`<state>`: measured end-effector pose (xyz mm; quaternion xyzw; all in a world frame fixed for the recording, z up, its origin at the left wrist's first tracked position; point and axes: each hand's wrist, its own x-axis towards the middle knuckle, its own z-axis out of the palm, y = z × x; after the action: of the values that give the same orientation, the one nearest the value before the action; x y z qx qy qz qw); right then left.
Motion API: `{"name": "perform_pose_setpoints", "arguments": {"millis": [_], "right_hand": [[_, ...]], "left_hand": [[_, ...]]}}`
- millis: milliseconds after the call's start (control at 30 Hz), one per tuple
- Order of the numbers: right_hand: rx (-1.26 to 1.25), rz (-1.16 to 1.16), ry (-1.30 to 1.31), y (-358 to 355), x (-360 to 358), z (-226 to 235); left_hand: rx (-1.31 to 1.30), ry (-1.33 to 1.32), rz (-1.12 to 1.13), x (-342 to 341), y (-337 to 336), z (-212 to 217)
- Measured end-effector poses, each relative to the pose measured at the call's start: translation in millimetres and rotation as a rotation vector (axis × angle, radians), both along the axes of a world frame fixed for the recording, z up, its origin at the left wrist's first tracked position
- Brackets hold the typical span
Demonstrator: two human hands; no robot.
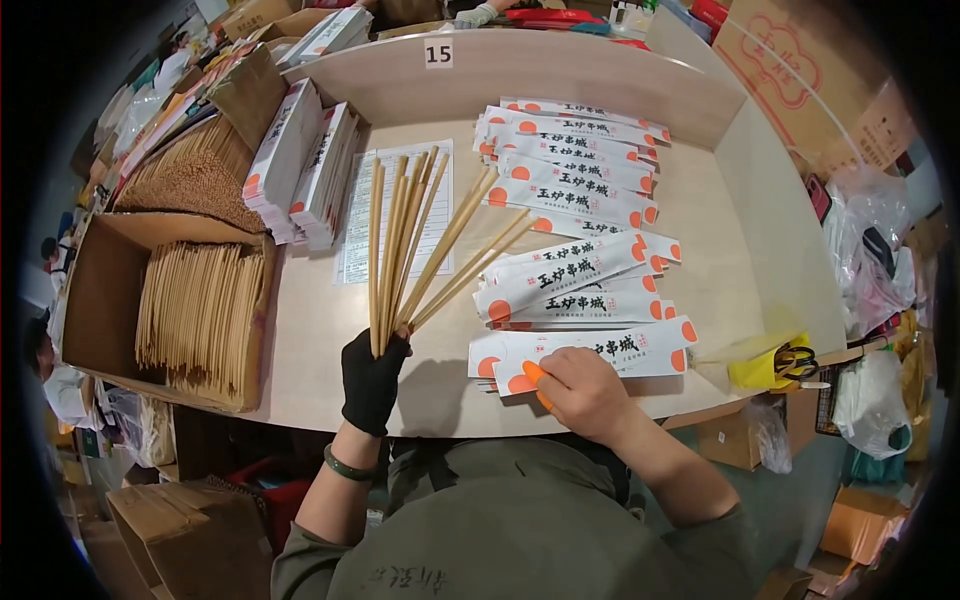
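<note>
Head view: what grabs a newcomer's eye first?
The fan of wooden chopsticks held upright in the black-gloved left hand at centre. Right of it, white paper sleeves with orange dots spread across the table, the bare right hand on the nearest. At left, a cardboard box of more chopsticks.

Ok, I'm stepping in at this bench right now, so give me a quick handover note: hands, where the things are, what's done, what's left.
Left hand, in a black glove, grips a fanned bunch of chopsticks upright over the table.
Right hand, with orange fingertip covers, rests on the nearest paper sleeve.
More white-and-orange sleeves lie spread in a row toward the far edge; whether any are filled cannot be told.
A cardboard box at left holds more chopsticks; packed sleeve stacks stand behind it.
Left: the held bunch is not yet sleeved.
</note>
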<state>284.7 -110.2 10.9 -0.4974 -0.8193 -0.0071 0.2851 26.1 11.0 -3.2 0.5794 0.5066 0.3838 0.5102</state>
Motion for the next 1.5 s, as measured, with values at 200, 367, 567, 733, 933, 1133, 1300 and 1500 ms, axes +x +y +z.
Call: {"name": "perform_pose_setpoints", "arguments": {"millis": [200,367,567,733,933,1133,1300,1500], "right_hand": [[-0.043,-0.143,0.310,7.8,5.7,2.6],[-0.455,-0.378,0.878,18.8,19.1,36.6],[-0.507,-0.303,0.874,19.8,23.9,41.4],[-0.509,-0.301,0.714,18.9,24.6,46.4],[-0.504,-0.239,0.564,20.8,20.1,54.3],[0.096,0.007,0.145,45.3,-14.9,49.0],[-0.027,-0.011,-0.028,47.9,-32.6,53.3],[0.016,-0.010,-0.164,3.6,-12.2,5.5]], "left_hand": [[-0.113,-0.041,0.032,-12.2,-7.2,15.7],[-0.101,0.055,0.004,-43.0,-5.7,24.1],[-0.023,0.221,-0.115,-60.0,-0.4,31.5],[0.052,0.244,-0.093,-64.6,0.1,44.3],[0.150,0.257,-0.206,-69.5,6.5,41.3],[-0.013,-0.296,-0.222,5.5,-7.2,33.9],[-0.043,-0.563,-0.115,44.0,-0.5,19.8],[-0.047,-0.118,0.017,6.8,10.0,9.2]]}}
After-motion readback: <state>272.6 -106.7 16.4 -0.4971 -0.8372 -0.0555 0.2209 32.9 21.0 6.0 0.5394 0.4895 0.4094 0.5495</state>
